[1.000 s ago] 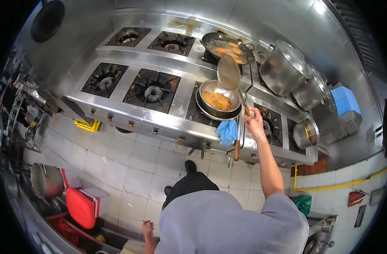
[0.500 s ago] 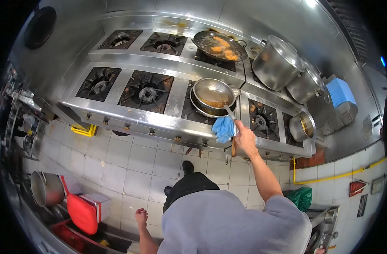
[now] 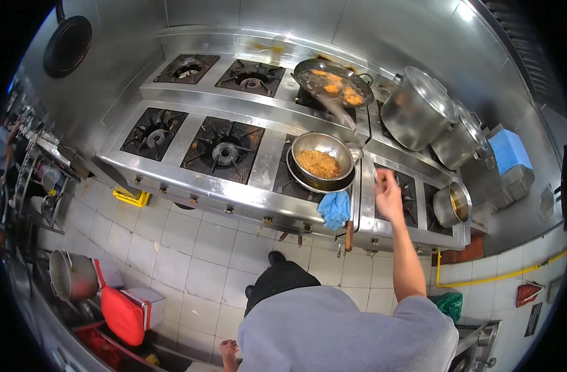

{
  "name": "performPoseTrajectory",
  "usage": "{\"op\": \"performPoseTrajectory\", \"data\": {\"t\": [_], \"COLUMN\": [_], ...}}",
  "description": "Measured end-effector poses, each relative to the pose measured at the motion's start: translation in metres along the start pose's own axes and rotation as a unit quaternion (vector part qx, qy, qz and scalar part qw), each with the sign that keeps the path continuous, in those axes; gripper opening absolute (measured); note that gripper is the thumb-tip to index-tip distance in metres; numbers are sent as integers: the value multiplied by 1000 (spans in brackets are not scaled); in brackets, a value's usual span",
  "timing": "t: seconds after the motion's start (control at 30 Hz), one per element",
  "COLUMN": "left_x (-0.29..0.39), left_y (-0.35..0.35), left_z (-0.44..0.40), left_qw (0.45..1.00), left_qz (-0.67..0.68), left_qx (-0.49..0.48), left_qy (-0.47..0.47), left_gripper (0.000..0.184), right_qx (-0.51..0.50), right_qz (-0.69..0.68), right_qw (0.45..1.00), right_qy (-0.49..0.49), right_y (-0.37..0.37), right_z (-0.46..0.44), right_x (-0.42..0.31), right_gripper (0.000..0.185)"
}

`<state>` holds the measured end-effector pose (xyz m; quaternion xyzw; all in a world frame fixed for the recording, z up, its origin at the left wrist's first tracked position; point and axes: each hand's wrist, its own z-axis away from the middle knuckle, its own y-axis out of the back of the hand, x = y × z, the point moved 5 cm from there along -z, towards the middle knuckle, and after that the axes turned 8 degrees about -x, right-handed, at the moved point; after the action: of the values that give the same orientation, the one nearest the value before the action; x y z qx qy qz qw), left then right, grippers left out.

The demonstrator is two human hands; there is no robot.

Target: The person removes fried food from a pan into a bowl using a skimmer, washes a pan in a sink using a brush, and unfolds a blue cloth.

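My right hand is closed round the handle of a long metal utensil, smeared by motion. Its blurred head is at the front edge of the black wok, where several orange-brown pieces lie in dark oil. Below it, a metal bowl with brown crumbly food rests on a pan over the front burner. A blue cloth and a wooden handle are at the stove's front edge. Low beside my body, my left hand has curled fingers, with nothing visible in them.
Two tall lidded pots stand at the back right, and a smaller pot sits at the right end. Several burners are on the left. A red lid or seat and a large pot are behind on the left.
My right hand has swung the utensil up and away from the bowl toward the wok, uncovering the brown food. My left hand appears lower, nearer my body.
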<state>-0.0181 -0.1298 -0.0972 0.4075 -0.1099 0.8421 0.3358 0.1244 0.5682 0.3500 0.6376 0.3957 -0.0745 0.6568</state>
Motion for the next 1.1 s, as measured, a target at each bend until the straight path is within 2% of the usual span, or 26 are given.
{"op": "performPoseTrajectory", "data": {"t": [0.07, 0.17, 0.23, 0.3, 0.33, 0.4, 0.47, 0.53, 0.63, 0.7, 0.8, 0.9, 1.0, 1.1], "left_x": [13, 63, 78, 92, 106, 127, 141, 144, 116, 91, 99, 97, 96, 131], "left_y": [-5, -12, -12, -7, -7, -10, -19, -24, -29, -33, -37, -33, -41, -58], "left_z": [-6, -12, -29, -52, -61, -70, -79, -84, -102, -119, -132, -143, -144, -126], "left_qw": [997, 985, 986, 983, 985, 985, 985, 985, 991, 998, 962, 975, 990, 993], "left_qz": [24, 55, 71, 76, 67, 72, 73, 75, 43, -30, -271, -223, -139, -72], "left_qx": [17, 47, 58, 68, 70, 94, 103, 113, 71, 34, -29, -11, 14, 35], "left_qy": [66, 155, 138, 150, 139, 127, 114, 106, 101, 31, -30, -12, 16, 91], "left_gripper": [12, 13, 13, 16, 16, 19, 16, 12, 13, 15, 18, 19, 20, 20], "right_qx": [37, 140, 170, 120, 128, 77, 79, -35, -89, -115, -138, -173, -183, -197], "right_qz": [-52, 25, 40, 62, 52, 85, 93, -18, -68, -99, -142, -190, -245, -257], "right_qw": [998, 986, 980, 991, 990, 988, 990, 993, 986, 979, 971, 959, 945, 941], "right_qy": [-19, 81, 100, -13, -17, -101, -73, -115, -124, -139, -137, -120, -114, -94], "right_y": [12, 26, 27, 22, 21, 11, 5, -2, -16, -20, -23, -29, -32, -32], "right_z": [-50, -136, -196, -248, -267, -303, -327, -339, -364, -372, -368, -370, -365, -361], "right_x": [14, 29, 52, 79, 84, 100, 104, 97, 105, 106, 88, 80, 66, 53], "right_gripper": [36, 33, 32, 33, 33, 35, 34, 32, 24, 21, 22, 25, 15, 16]}}
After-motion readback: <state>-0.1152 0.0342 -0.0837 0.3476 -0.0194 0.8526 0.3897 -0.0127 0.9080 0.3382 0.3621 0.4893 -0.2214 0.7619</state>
